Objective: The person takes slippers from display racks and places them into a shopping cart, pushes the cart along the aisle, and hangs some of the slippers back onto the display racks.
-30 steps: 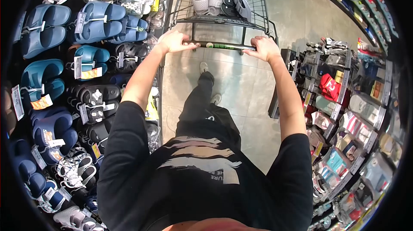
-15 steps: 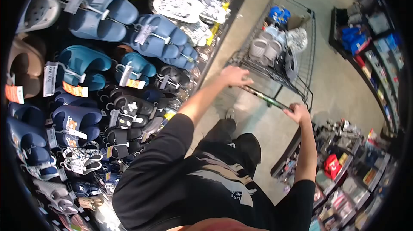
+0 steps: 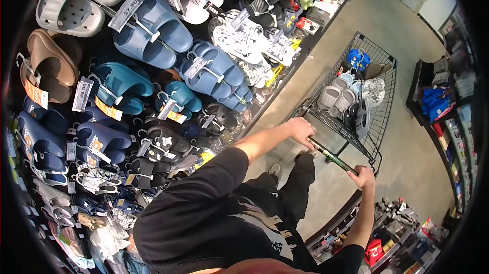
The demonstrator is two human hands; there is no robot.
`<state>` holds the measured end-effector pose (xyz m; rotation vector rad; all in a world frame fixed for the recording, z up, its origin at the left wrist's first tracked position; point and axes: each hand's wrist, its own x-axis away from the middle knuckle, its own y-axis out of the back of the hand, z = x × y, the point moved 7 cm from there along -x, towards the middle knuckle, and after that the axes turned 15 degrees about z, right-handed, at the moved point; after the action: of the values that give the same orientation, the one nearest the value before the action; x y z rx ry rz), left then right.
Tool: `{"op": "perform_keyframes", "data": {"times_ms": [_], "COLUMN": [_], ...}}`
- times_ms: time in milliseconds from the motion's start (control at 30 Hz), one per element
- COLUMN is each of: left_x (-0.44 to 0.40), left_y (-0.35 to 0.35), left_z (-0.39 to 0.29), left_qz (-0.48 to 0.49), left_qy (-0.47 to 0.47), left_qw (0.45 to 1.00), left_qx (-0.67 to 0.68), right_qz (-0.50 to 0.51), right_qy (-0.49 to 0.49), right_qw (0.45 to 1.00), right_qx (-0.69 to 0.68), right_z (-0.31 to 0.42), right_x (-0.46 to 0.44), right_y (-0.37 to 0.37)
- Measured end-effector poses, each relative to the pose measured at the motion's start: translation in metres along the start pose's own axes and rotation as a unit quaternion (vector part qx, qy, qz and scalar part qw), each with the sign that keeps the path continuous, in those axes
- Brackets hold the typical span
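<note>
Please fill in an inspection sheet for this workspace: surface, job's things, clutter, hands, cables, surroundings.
Surface: tiled floor under the cart.
Job's things: wire cart with a bar handle; gray slippers lie inside.
Clutter: blue item and white shoes piled with other shoes in the cart.
Hands: left hand and right hand grip opposite ends of the handle.
Cables: nothing seen.
Surroundings: teal slippers and other footwear with price tags displayed on the left; racks of goods, including a red item, on the right.
</note>
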<state>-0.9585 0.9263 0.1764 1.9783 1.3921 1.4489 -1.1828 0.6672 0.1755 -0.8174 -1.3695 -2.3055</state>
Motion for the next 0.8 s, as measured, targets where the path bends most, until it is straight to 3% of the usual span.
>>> {"op": "perform_keyframes", "data": {"times_ms": [267, 467, 533, 567, 600, 633, 733, 767, 800], "left_x": [-0.062, -0.106, -0.127, -0.136, -0.147, -0.153, -0.150, -0.154, -0.158], "left_y": [0.054, 0.102, 0.100, 0.099, 0.099, 0.107, 0.142, 0.148, 0.151], "left_z": [0.011, 0.021, 0.030, 0.022, 0.020, 0.027, 0.027, 0.030, 0.038], "left_qz": [-0.044, 0.060, 0.103, 0.109, 0.113, 0.116, 0.071, 0.048, 0.049], "left_qy": [-0.026, -0.032, 0.059, 0.059, 0.117, 0.175, 0.184, 0.177, 0.177], "left_qw": [0.999, 0.996, 0.988, 0.988, 0.981, 0.972, 0.977, 0.981, 0.981], "left_qx": [0.009, 0.058, 0.098, 0.095, 0.103, 0.108, 0.085, 0.060, 0.063], "right_qz": [-0.005, 0.021, 0.023, 0.052, 0.080, 0.180, 0.253, 0.339, 0.342], "right_qy": [0.005, 0.073, 0.106, 0.071, 0.038, -0.020, -0.038, -0.094, -0.095], "right_qw": [0.999, 0.991, 0.990, 0.991, 0.990, 0.982, 0.967, 0.926, 0.925], "right_qx": [0.036, -0.113, -0.093, -0.102, -0.110, -0.047, -0.021, -0.139, -0.138], "right_z": [-0.053, -0.069, -0.025, -0.027, -0.033, -0.042, -0.051, -0.054, -0.054], "right_x": [-0.029, -0.077, -0.090, -0.110, -0.128, -0.144, -0.166, -0.164, -0.173], "right_y": [0.072, 0.103, 0.134, 0.130, 0.127, 0.118, 0.132, 0.134, 0.142]}}
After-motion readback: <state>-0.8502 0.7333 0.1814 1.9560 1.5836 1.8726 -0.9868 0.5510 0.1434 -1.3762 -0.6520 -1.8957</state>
